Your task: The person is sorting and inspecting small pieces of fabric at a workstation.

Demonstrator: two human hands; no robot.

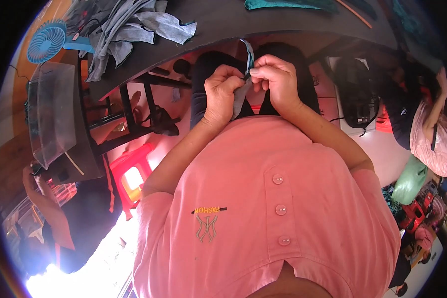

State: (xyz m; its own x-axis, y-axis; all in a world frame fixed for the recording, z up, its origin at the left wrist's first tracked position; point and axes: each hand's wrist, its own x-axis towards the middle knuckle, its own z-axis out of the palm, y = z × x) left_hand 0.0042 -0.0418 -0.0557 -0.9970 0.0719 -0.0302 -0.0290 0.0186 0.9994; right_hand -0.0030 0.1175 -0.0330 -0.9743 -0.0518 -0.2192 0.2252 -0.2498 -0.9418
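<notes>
A piece of grey fabric with a dark teal edge (249, 52) is held between my two hands above my lap. My left hand (223, 92) pinches it from the left, thumb and fingers pressed together. From the right, my right hand (277, 82) grips the same piece, its thumb and forefinger closed close to the left fingertips. The upper end of the cloth sticks up toward the table edge, while a grey part (240, 99) hangs down beside my left hand. The exact spot under my fingertips is hidden.
The dark table (218, 25) carries a heap of grey cut fabric (129, 30), teal cloth (288, 4) and a thin stick (354, 13). A blue fan (47, 42) stands at the left. Below are a red stool (131, 174) and a black bag (357, 94). Other people sit on both sides.
</notes>
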